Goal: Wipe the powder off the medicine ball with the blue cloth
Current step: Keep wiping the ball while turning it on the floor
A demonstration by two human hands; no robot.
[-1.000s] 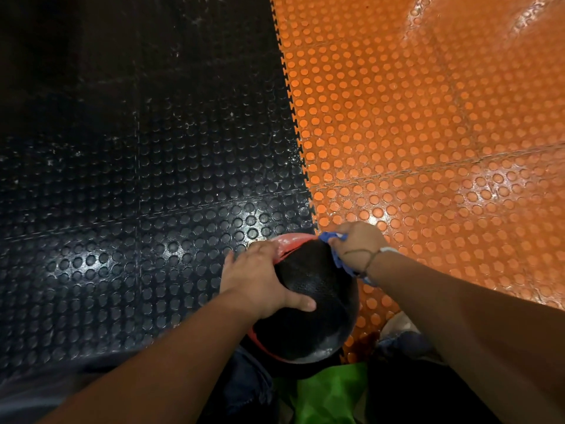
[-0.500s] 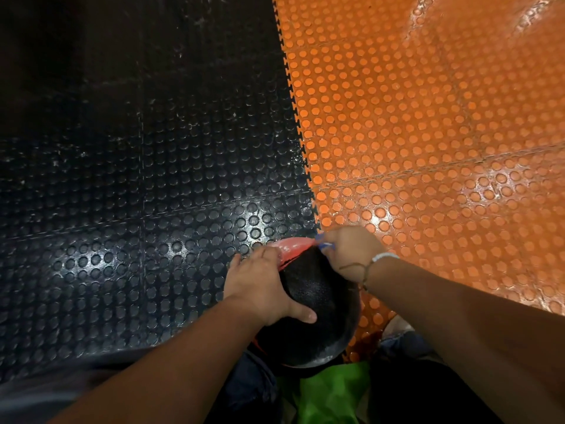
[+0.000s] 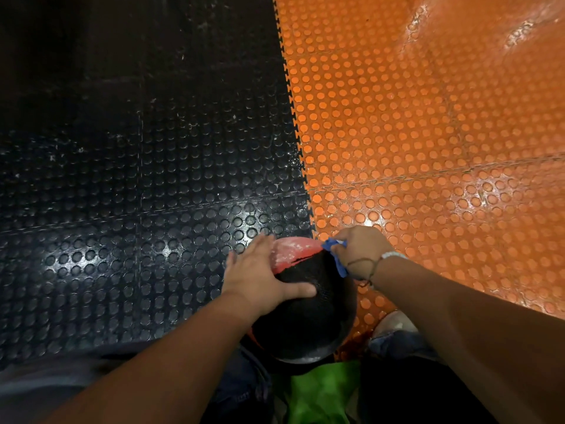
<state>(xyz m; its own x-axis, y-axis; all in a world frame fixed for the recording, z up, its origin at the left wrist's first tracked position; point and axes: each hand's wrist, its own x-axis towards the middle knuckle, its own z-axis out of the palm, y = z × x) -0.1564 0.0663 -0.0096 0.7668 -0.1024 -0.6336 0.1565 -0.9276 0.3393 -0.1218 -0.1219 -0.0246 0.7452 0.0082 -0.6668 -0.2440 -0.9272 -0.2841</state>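
1. The medicine ball [image 3: 305, 319] is sitting at 6 o'clock in the view, close to the person.
2. The left hand [image 3: 260, 280] is pressing its 9 o'clock side, grip spread flat, probably steadying it.
3. The right hand [image 3: 362, 250], at 1 o'clock, is clamping its grip on the blue cloth [image 3: 331, 245], beside the powder [image 3: 290, 250] at 12.

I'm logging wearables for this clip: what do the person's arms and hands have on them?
The left forearm and right forearm are bare, no sleeves in view. At the wrist of the right hand sit a pale bracelet, seemingly beaded, and a thin dark cord looped nearer the knuckles. The left hand shows no ring, band or glove.
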